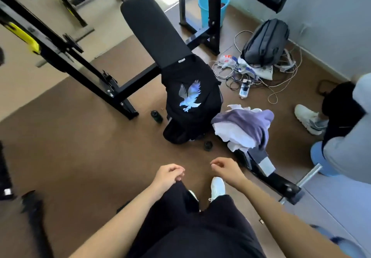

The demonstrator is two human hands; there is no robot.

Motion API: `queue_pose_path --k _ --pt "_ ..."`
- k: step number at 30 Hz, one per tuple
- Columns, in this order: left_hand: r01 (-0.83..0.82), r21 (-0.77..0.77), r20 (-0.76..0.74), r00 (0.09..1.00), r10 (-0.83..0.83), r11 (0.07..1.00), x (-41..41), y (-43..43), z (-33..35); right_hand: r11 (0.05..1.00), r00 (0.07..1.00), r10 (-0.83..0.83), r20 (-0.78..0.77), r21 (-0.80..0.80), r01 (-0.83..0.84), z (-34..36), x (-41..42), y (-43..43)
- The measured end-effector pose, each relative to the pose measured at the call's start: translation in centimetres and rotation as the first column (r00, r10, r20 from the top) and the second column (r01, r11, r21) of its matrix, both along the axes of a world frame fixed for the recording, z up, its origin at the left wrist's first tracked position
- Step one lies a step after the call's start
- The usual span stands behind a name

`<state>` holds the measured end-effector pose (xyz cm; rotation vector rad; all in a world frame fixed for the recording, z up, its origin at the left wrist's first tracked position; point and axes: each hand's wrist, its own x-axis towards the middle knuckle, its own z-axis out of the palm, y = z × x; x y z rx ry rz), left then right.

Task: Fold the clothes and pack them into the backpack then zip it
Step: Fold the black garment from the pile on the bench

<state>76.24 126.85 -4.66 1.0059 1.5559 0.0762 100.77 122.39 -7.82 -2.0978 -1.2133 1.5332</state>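
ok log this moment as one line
left hand grip: empty | right hand grip: empty | eagle t-shirt: unfolded, draped on bench | purple and white clothes: heaped | grey backpack: by wall

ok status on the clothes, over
Left hand and right hand empty, loosely curled. Black eagle shirt draped on bench end, purple and white pile beside it, unfolded. Grey backpack off by the wall, cables beside it.

Bare forearms (267, 203), loose black trousers (190, 229) of plain matte cloth, white lace-up trainers (217, 187)
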Motion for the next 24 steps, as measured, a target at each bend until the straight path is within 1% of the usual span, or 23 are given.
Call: queue_pose_path --k 3,5,8,13,16,19,21,24 --pt "-0.108 0.015 0.032 0.994 0.107 0.994 0.7 7.6 -0.2 0.996 0.999 0.011 0.039 0.085 -0.015 0.1 1.0 8.5" --pt "-0.146 0.033 0.049 0.988 0.145 0.989 1.0 13.1 -1.1 0.992 0.999 -0.016 0.049 0.123 0.01 -0.2 1.1 13.8" --pt "-0.166 0.054 0.066 0.985 0.162 0.985 0.9 21.8 -2.8 0.983 0.995 -0.091 0.048 0.162 0.082 -1.4 0.9 21.4" --pt "-0.167 0.053 0.053 0.985 0.164 0.985 0.0 36.2 -8.9 0.98 0.986 -0.155 0.058 0.139 0.146 -6.2 -0.7 33.0" --pt "-0.137 0.122 0.016 0.991 0.136 0.983 -0.6 44.1 -14.0 0.983 0.981 -0.147 0.123 0.126 0.131 -10.4 -1.2 40.5" --pt "-0.051 0.233 -0.048 0.997 0.064 0.971 -0.6 50.6 -19.9 0.984 0.972 -0.139 0.189 0.137 0.114 -15.8 -0.3 48.5" --pt "-0.003 0.318 -0.092 0.995 0.034 0.948 -0.2 53.3 -22.1 0.98 0.96 -0.152 0.237 0.162 0.115 -18.3 1.4 52.6" --pt "0.033 0.408 -0.156 0.987 0.034 0.912 1.0 57.0 -27.2 0.976 0.934 -0.172 0.314 0.185 0.117 -23.7 4.5 58.8"
